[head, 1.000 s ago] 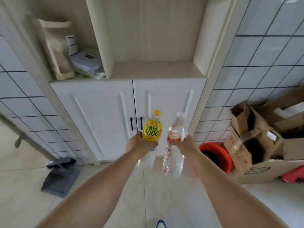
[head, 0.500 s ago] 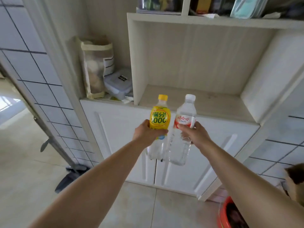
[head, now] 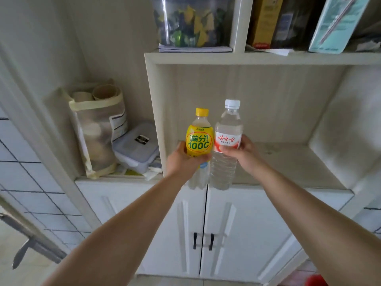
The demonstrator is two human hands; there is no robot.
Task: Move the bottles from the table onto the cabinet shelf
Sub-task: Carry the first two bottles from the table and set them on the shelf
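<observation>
My left hand grips a yellow-labelled bottle with a yellow cap, held upright. Right beside it, my right hand grips a clear water bottle with a red-and-white label and a white cap, also upright. The two bottles touch side by side in the air, in front of the open cabinet shelf, their bases about level with its front edge. The shelf board behind them is bare pale wood.
Left of the shelf's side wall stand a mesh bag and a lidded plastic box. The shelf above holds a clear container and books. Two white cabinet doors with black handles are below. A red tub sits at bottom right.
Both hands have raised the bottles from cabinet-door height to shelf height, and I have come closer to the cabinet. The floor and cardboard boxes have left the view.
</observation>
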